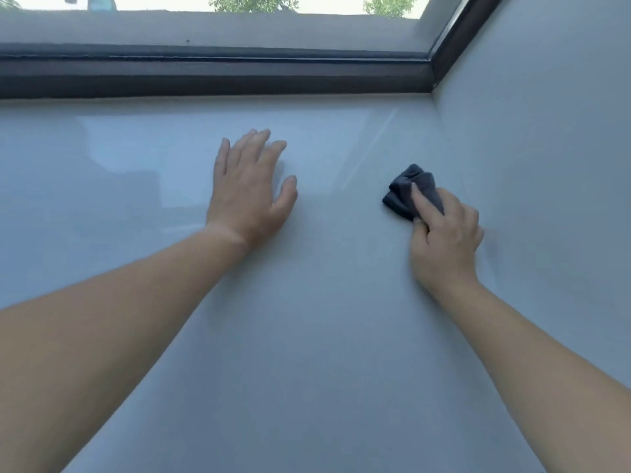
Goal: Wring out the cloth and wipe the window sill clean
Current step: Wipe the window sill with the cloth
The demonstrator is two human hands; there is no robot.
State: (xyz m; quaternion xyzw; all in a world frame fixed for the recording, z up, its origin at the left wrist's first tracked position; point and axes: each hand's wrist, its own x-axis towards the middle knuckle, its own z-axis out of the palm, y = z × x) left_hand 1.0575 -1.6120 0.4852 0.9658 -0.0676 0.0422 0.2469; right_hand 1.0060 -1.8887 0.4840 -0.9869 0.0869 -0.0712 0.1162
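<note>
Glossy sill: the window sill is pale grey-blue and shiny, and it fills most of the view; both bare forearms reach across it from the near side.
Cloth: the cloth is dark grey and bunched into a small wad. It lies on the sill at the right, near the side wall.
Right hand: the right hand is curled closed on the near part of the cloth, with the forefinger laid over the top, and presses it on the surface.
Left hand: the left hand is fully open, palm down, flat on the sill, fingers pointing far. It holds nothing and is well apart from the cloth.
Window frame: the dark window frame runs along the far edge of the sill.
Outside: green trees show behind the glass.
</note>
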